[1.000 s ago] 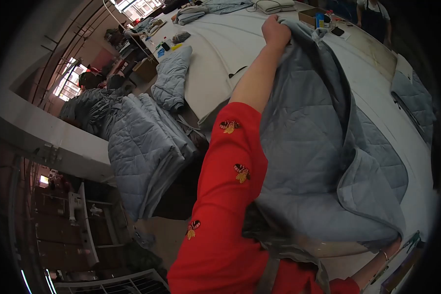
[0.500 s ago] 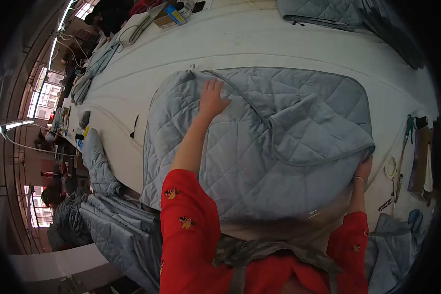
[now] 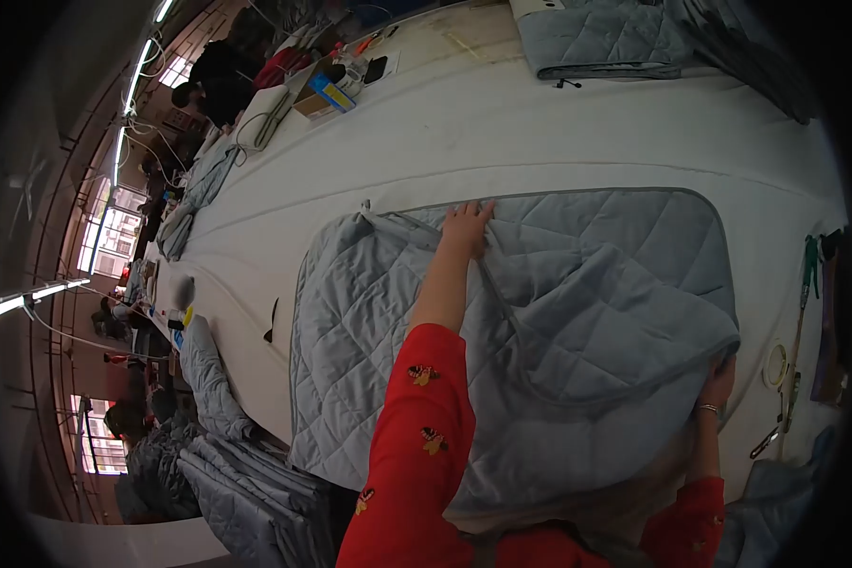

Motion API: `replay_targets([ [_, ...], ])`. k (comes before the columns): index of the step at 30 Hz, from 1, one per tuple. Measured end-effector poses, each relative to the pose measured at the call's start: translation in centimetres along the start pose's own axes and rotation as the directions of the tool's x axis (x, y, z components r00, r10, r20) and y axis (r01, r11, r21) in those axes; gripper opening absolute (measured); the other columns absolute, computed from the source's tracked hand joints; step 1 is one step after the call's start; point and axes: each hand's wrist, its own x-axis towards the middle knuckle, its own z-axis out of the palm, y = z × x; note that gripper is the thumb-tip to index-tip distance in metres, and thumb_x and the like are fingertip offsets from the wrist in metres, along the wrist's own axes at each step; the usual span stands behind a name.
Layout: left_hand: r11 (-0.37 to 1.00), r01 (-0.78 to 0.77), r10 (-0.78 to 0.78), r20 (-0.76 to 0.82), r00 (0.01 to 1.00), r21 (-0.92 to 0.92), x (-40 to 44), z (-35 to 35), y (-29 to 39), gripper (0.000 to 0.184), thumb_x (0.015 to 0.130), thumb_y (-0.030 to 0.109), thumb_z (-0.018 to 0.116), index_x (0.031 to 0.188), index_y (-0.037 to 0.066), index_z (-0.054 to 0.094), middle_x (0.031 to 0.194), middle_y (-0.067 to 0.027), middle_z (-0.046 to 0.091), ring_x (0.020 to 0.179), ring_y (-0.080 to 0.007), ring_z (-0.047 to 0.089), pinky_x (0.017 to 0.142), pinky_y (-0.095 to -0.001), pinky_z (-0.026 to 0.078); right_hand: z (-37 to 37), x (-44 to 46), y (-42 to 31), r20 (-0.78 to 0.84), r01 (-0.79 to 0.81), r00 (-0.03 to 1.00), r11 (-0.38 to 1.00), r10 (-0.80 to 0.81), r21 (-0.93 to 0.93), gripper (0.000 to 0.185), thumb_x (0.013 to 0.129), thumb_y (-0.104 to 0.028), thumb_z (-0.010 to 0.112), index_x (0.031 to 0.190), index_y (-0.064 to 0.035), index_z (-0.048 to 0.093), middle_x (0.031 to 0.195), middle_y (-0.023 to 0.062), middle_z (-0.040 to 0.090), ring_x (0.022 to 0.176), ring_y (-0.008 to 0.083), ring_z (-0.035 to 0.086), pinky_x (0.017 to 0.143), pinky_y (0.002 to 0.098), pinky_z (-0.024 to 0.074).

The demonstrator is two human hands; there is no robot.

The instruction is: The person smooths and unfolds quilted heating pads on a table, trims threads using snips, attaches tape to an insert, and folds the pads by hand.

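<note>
A grey-blue quilt point(image 3: 417, 312) with diamond stitching and bound, rounded edges lies folded on the white-covered table. Its upper layer is turned back in a loose flap point(image 3: 615, 322) on the right side. My left hand point(image 3: 469, 229) rests on the quilt close to its far edge, fingers extended over the cloth beside the slanting bound edge. At the near right, my right hand point(image 3: 719, 381) grips the quilt's side by the flap's corner; its fingertips are partly hidden by the fabric.
Folded quilts point(image 3: 256, 492) are stacked at the lower left. Another quilted piece point(image 3: 606, 40) lies at the far right. A tape roll point(image 3: 775, 365) and long-handled tools point(image 3: 808, 270) sit along the right. A cardboard box point(image 3: 314, 97) stands far left, with people beyond.
My left hand has moved right and toward the far edge across the quilt. My right hand keeps to the same corner. The view has tilted upward, so the quilt appears lower.
</note>
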Motion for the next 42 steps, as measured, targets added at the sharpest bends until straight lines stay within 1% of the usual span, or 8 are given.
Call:
replay_targets([
  [19,0.829,0.266,-0.305,0.000,0.952,-0.492,-7.6,2.9,3.3,0.050,0.064,0.051,0.057,0.091,0.009,0.065,0.088,-0.0177,0.063,0.084,-0.0343,0.060,0.074,-0.0423,0.046,-0.7,1.3,-1.3,0.213,-0.112,0.969,0.992,0.122,-0.057,0.051,0.088,-0.041,0.044,0.118,-0.0005,0.047,0.108,0.0198,0.056,0.097,0.0356,0.054,0.078,0.0391,0.0431],
  [25,0.641,0.085,0.197,0.270,0.942,-0.763,-24.7,-3.3,9.0,0.058,0.067,0.052,0.063,0.086,-0.002,0.064,0.082,-0.0184,0.063,0.080,-0.0302,0.060,0.070,-0.0387,0.044,-0.3,2.5,-2.0,0.236,-0.001,0.971,0.997,0.021,-0.083,0.053,0.087,-0.043,0.044,0.122,-0.0031,0.046,0.111,0.0184,0.056,0.100,0.0355,0.053,0.082,0.0417,0.0424],
  [29,0.203,0.253,0.418,0.317,0.851,-0.946,-33.7,-4.9,10.2,0.052,0.076,0.039,0.064,0.108,-0.001,0.056,0.105,-0.0124,0.058,0.098,-0.0249,0.055,0.083,-0.0326,0.041,-0.2,0.1,1.5,-0.048,0.409,0.911,0.912,-0.410,-0.037,0.050,0.087,-0.038,0.047,0.122,-0.0039,0.047,0.118,0.0171,0.052,0.102,0.0354,0.053,0.083,0.0411,0.0432],
  [33,-0.551,0.180,0.260,0.037,0.965,-0.815,-38.4,-9.4,9.2,0.044,0.084,0.026,0.056,0.118,-0.001,0.049,0.117,-0.0111,0.052,0.105,-0.0227,0.051,0.091,-0.0310,0.039,-12.1,-10.2,-1.6,0.156,-0.073,0.988,0.931,0.017,0.357,0.043,0.087,-0.032,0.050,0.115,0.0018,0.051,0.111,0.0165,0.054,0.090,0.0259,0.057,0.076,0.0341,0.0477],
  [35,-0.763,-0.006,0.096,-0.122,0.988,-0.647,-39.2,-12.3,9.5,0.037,0.088,0.022,0.051,0.117,-0.001,0.049,0.115,-0.0109,0.053,0.103,-0.0212,0.053,0.091,-0.0311,0.040,-14.6,-15.6,1.0,0.605,-0.628,0.724,0.679,0.332,0.380,0.043,0.087,-0.035,0.051,0.106,0.0034,0.055,0.096,0.0133,0.061,0.082,0.0213,0.059,0.072,0.0316,0.0481],
  [37,-0.840,-0.125,0.042,-0.293,0.955,-0.527,-38.8,-15.1,10.6,0.036,0.090,0.027,0.047,0.114,0.000,0.051,0.112,-0.0114,0.055,0.101,-0.0219,0.054,0.091,-0.0327,0.042,-18.1,-20.1,-1.7,0.990,-0.914,0.074,0.404,0.121,0.019,0.045,0.087,-0.039,0.051,0.100,0.0026,0.058,0.082,0.0109,0.063,0.075,0.0198,0.060,0.068,0.0299,0.0475],
  [39,-0.909,-0.192,-0.008,-0.444,0.896,-0.371,-38.9,-18.5,11.6,0.038,0.091,0.033,0.043,0.110,0.001,0.052,0.109,-0.0123,0.056,0.100,-0.0228,0.055,0.090,-0.0343,0.043,-20.3,-23.8,-7.5,1.000,-0.648,-0.016,0.762,0.002,-0.012,0.048,0.086,-0.043,0.051,0.099,0.0025,0.059,0.075,0.0097,0.064,0.072,0.0197,0.060,0.067,0.0299,0.0474],
  [42,-0.889,-0.382,-0.142,-0.640,0.755,-0.253,-40.3,-23.6,11.2,0.039,0.091,0.038,0.041,0.102,0.003,0.055,0.102,-0.0114,0.059,0.095,-0.0211,0.057,0.086,-0.0347,0.046,-16.6,-26.5,-9.4,0.943,-0.727,-0.023,0.653,-0.332,0.212,0.050,0.085,-0.042,0.051,0.117,-0.0038,0.049,0.102,0.0110,0.059,0.089,0.0241,0.058,0.074,0.0352,0.0465],
])
